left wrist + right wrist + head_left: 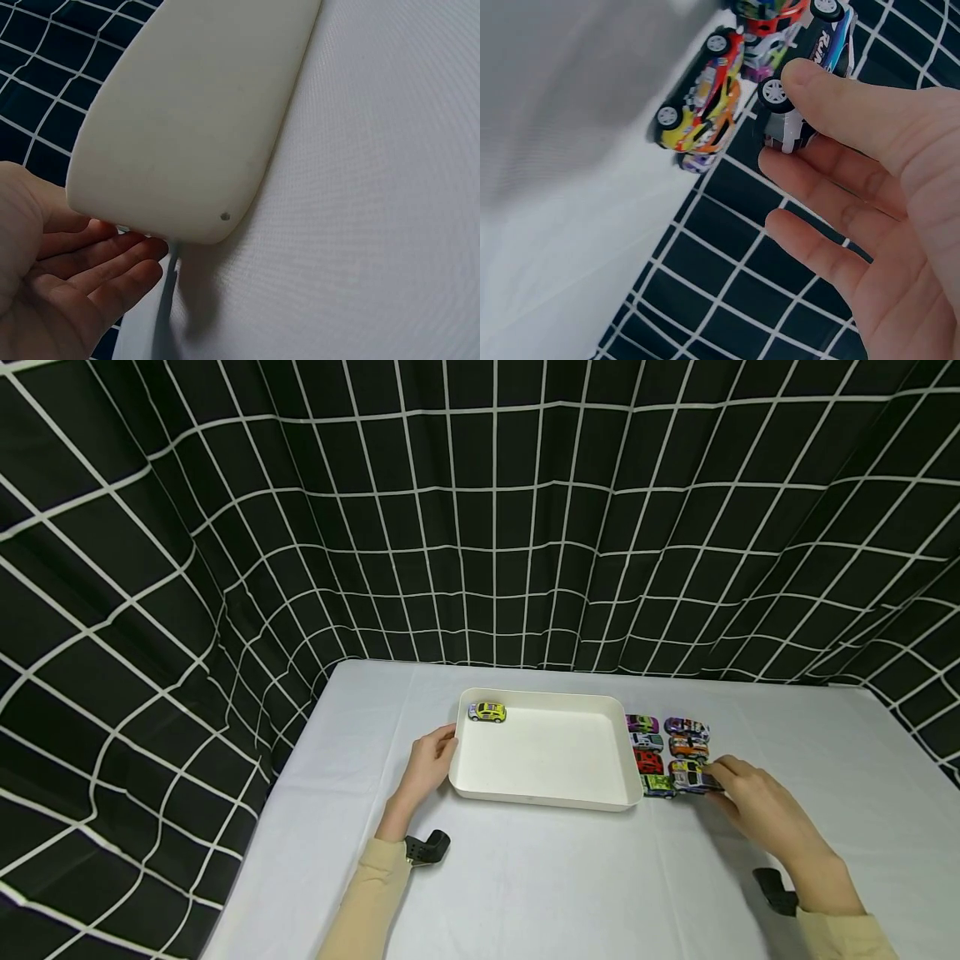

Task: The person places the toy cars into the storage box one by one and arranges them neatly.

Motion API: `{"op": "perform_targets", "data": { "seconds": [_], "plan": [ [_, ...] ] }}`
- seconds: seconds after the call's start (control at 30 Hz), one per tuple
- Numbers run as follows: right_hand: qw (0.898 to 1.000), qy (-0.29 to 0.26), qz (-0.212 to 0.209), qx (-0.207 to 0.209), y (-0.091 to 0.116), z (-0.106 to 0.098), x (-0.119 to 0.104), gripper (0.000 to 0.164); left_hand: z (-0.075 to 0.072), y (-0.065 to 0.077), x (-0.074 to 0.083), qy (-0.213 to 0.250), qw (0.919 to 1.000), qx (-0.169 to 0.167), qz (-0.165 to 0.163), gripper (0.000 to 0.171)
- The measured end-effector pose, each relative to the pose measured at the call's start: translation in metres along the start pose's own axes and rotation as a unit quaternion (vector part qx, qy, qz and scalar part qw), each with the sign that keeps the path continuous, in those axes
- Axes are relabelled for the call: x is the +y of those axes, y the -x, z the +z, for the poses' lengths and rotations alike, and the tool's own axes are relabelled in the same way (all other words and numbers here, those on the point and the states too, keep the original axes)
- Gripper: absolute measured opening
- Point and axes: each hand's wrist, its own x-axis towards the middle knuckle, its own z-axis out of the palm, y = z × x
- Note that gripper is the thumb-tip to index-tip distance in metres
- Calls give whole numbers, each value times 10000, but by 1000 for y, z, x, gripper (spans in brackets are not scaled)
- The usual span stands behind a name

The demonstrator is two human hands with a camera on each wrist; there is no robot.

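My right hand [761, 802] pinches a toy car [821, 49] between thumb and fingers. The car is black, white and blue with lettering on its side. It is held just above the right column of parked toy cars, beside a yellow and red toy car [701, 101]. My left hand [429, 768] touches the left end of a shallow white tray [540, 799], its fingers relaxed against the wall in the left wrist view; part of the thumb is hidden. Inside the tray, a yellow toy car [487, 712] stands in the far left corner.
Toy cars stand in two columns right of the tray, among them a purple car [642, 723], a red car [649, 762], a green car [658, 786] and an orange car [687, 747]. A white cloth [555, 885] covers the table. Black grid curtains [517, 527] hang behind it.
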Motion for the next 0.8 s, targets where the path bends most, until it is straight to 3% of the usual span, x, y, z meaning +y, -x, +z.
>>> {"op": "perform_targets", "data": {
  "seconds": [0.27,0.8],
  "plan": [
    [9996,41,-225,142,-11,-3,-2,38,0,0,-1,8,10000,-2,62,33],
    [9993,-36,-359,-35,-39,-3,-10,39,-1,0,2,-55,10000,-5,-25,33]
  ]
}}
